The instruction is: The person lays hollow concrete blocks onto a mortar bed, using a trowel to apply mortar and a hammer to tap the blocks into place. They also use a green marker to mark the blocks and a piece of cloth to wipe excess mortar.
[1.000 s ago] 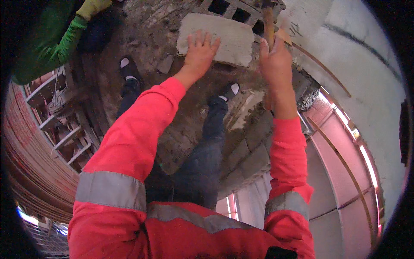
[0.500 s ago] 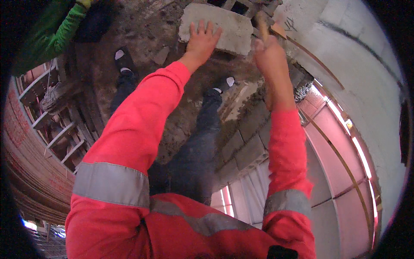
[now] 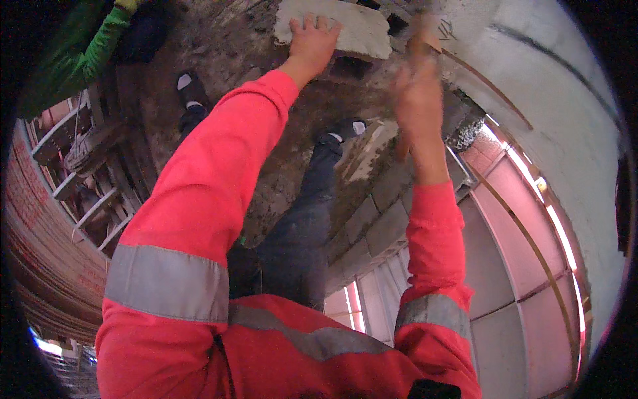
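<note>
A grey concrete block lies at the top middle, on the rough masonry. My left hand rests flat on its upper face, fingers spread. Below the block's near edge a dark hollow shows. To the right of the block, my right hand is closed around a wooden-handled tool. Motion smears this hand and the tool, so the kind of tool is unclear. The handle's lower end sticks out beneath my fist.
A green-sleeved person's arm is at the upper left. My shoes stand on dirty ground. Laid blocks form a low wall below my right hand. A grey plastered surface fills the right. Stacked boards and a ladder-like frame stand left.
The block and my left hand on it have shifted slightly farther away, and the hollow beneath shows more. My right hand with the tool is lower and more blurred.
</note>
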Motion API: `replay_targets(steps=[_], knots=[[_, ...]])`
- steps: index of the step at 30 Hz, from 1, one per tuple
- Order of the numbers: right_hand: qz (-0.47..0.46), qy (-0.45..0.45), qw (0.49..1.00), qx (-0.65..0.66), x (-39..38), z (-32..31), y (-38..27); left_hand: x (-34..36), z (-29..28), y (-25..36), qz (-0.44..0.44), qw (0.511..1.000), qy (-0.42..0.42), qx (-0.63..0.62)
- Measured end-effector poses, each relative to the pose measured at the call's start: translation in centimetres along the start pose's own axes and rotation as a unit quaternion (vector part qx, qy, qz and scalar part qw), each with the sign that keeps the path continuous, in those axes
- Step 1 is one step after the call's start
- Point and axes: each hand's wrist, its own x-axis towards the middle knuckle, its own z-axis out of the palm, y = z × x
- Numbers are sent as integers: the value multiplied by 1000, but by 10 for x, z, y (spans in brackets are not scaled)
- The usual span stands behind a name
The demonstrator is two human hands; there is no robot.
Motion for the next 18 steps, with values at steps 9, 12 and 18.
replay_targets(steps=[9, 12, 18], knots=[[105, 37, 989, 97, -20, -49, -25, 35, -15, -20, 7, 999, -34, 16], [156, 89, 966, 184, -55, -27, 6, 81, -53, -24, 20, 990, -138, 6], [299, -27, 908, 292, -150, 80, 82, 83, -17, -34, 73, 952, 278, -109]])
